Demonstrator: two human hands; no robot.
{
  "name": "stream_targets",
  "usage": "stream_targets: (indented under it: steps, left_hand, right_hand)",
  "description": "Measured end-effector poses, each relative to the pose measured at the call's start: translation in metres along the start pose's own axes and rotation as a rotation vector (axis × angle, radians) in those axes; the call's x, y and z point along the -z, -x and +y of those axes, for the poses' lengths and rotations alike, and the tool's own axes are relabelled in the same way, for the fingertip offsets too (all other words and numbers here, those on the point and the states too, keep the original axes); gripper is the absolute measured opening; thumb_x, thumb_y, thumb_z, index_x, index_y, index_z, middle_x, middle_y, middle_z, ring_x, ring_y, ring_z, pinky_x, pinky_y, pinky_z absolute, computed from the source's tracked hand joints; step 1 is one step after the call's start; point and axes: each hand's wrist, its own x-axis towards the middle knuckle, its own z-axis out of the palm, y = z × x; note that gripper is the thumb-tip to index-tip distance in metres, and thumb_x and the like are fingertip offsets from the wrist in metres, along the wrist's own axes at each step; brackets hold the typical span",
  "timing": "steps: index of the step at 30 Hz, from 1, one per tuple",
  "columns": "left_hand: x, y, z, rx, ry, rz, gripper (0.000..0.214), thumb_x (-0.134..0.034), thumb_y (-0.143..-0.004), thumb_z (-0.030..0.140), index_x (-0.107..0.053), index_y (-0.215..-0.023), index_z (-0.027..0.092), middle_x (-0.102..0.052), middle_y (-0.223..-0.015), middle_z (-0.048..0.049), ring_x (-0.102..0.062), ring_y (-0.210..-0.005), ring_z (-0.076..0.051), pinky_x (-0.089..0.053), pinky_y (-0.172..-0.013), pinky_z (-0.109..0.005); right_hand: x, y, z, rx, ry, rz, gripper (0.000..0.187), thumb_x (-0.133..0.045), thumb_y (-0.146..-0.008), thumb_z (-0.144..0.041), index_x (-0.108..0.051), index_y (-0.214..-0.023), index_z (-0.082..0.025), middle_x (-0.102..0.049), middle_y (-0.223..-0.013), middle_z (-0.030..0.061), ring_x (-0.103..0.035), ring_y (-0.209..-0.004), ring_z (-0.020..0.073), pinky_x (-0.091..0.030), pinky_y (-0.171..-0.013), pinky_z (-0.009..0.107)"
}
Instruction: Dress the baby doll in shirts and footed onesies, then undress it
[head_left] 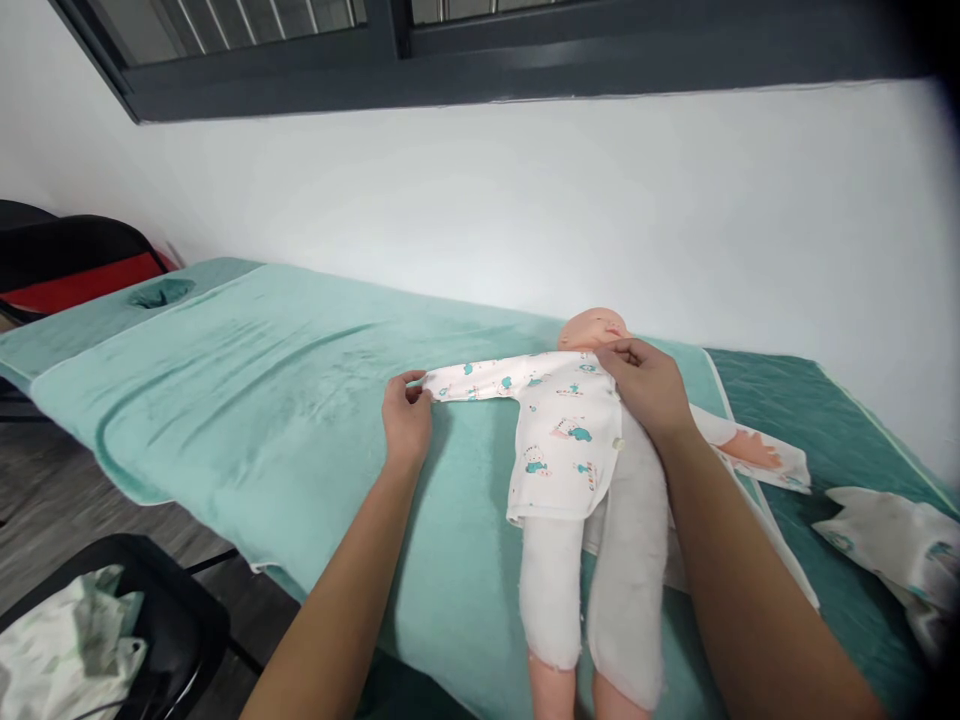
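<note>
A baby doll (600, 327) lies on its back on a teal towel (262, 400) that covers a padded table. It wears a white printed baby shirt (559, 430) over a white cloth body. My left hand (406, 418) pinches the cuff of the shirt's stretched-out sleeve at the left. My right hand (646, 385) grips the shirt's collar at the doll's chest, just below the head. The doll's other arm (754, 450) sticks out to the right from under my right forearm.
More printed white cloth (896, 545) lies at the table's right end. A black chair (150, 610) with crumpled pale cloth (64, 650) stands at lower left. Dark chairs (71, 250) stand at far left. A white wall runs close behind the table.
</note>
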Motion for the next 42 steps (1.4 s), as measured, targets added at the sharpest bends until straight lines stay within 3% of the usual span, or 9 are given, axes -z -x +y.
stream_targets:
  steps: [7, 12, 16, 19, 25, 29, 32, 36, 42]
  left_hand:
    - [-0.007, -0.034, 0.000, -0.045, 0.017, 0.064, 0.031, -0.058, -0.074, 0.015, -0.063, -0.103, 0.020, -0.066, -0.098, -0.0053, -0.063, -0.087, -0.017, -0.050, -0.072, -0.027]
    - [-0.014, -0.037, -0.002, -0.067, -0.152, -0.025, 0.029, -0.053, -0.072, 0.009, -0.064, -0.097, 0.019, -0.062, -0.105, -0.0071, -0.061, -0.092, -0.019, -0.051, -0.078, -0.032]
    - [-0.017, -0.021, 0.011, -0.290, -0.302, 0.029, 0.028, -0.051, -0.078, 0.009, -0.063, -0.100, 0.021, -0.058, -0.116, -0.0085, -0.050, -0.116, -0.024, -0.042, -0.102, -0.041]
    - [-0.029, -0.006, 0.036, -0.456, -0.340, -0.015, 0.028, -0.047, -0.083, 0.008, -0.062, -0.103, 0.021, -0.059, -0.117, -0.0082, -0.050, -0.117, -0.024, -0.040, -0.105, -0.041]
    - [-0.086, 0.028, 0.109, -0.690, -0.291, -0.416, 0.028, -0.045, -0.089, 0.012, -0.060, -0.110, 0.021, -0.063, -0.116, -0.0055, -0.054, -0.114, -0.021, -0.043, -0.102, -0.036]
    - [-0.134, 0.050, 0.157, -0.805, -0.413, -0.668, 0.029, -0.045, -0.090, 0.016, -0.060, -0.115, 0.020, -0.063, -0.124, -0.0065, -0.054, -0.119, -0.021, -0.045, -0.100, -0.035]
    - [-0.176, 0.073, 0.182, -0.906, -0.572, -0.958, 0.032, -0.045, -0.091, 0.021, -0.059, -0.119, 0.020, -0.062, -0.126, -0.0080, -0.055, -0.118, -0.023, -0.048, -0.094, -0.035]
    - [-0.233, 0.108, 0.192, -1.025, -0.878, -1.264, 0.030, -0.050, -0.089, 0.029, -0.061, -0.116, 0.020, -0.063, -0.123, -0.0110, -0.056, -0.117, -0.028, -0.051, -0.087, -0.039]
    - [-0.275, 0.130, 0.185, -1.011, -1.068, -1.344, 0.030, -0.054, -0.088, 0.026, -0.062, -0.116, 0.020, -0.063, -0.126, -0.0130, -0.058, -0.116, -0.030, -0.045, -0.094, -0.047]
  right_hand:
    - [0.002, -0.001, 0.000, 0.002, 0.016, -0.034, 0.017, -0.064, -0.078, -0.037, -0.070, -0.082, -0.022, -0.063, -0.075, -0.0013, -0.055, -0.073, 0.0152, -0.041, -0.068, 0.027]
    - [0.007, 0.000, 0.002, 0.049, 0.060, -0.071, 0.019, -0.063, -0.080, -0.038, -0.070, -0.090, -0.024, -0.064, -0.080, -0.0017, -0.056, -0.075, 0.0151, -0.042, -0.072, 0.029]
    - [0.017, -0.001, 0.003, 0.109, 0.053, -0.006, 0.023, -0.064, -0.081, -0.041, -0.070, -0.095, -0.023, -0.065, -0.082, 0.0001, -0.056, -0.074, 0.0154, -0.043, -0.072, 0.030]
    - [0.029, -0.005, 0.003, 0.140, 0.012, 0.075, 0.024, -0.062, -0.082, -0.041, -0.069, -0.096, -0.023, -0.066, -0.084, 0.0008, -0.057, -0.074, 0.0150, -0.044, -0.071, 0.029]
    - [0.073, -0.003, 0.020, 0.082, 0.061, 0.145, 0.024, -0.058, -0.084, -0.041, -0.068, -0.092, -0.021, -0.068, -0.080, 0.0012, -0.059, -0.064, 0.0145, -0.044, -0.067, 0.029]
    - [0.109, 0.017, 0.055, -0.017, 0.234, 0.180, 0.035, -0.051, -0.088, -0.049, -0.066, -0.073, -0.021, -0.067, -0.069, 0.0023, -0.059, -0.063, 0.0169, -0.041, -0.064, 0.028]
    - [0.128, 0.026, 0.084, -0.099, 0.447, 0.105, 0.046, -0.042, -0.091, -0.053, -0.062, -0.062, -0.022, -0.067, -0.063, 0.0033, -0.058, -0.064, 0.0187, -0.036, -0.062, 0.029]
    - [0.138, 0.024, 0.107, -0.205, 0.583, -0.117, 0.049, -0.038, -0.091, -0.051, -0.064, -0.061, -0.023, -0.069, -0.066, 0.0054, -0.058, -0.063, 0.0194, -0.033, -0.059, 0.029]
    - [0.146, 0.022, 0.110, -0.204, 0.679, -0.236, 0.043, -0.041, -0.089, -0.046, -0.065, -0.062, -0.022, -0.070, -0.068, 0.0064, -0.058, -0.063, 0.0193, -0.032, -0.058, 0.029]
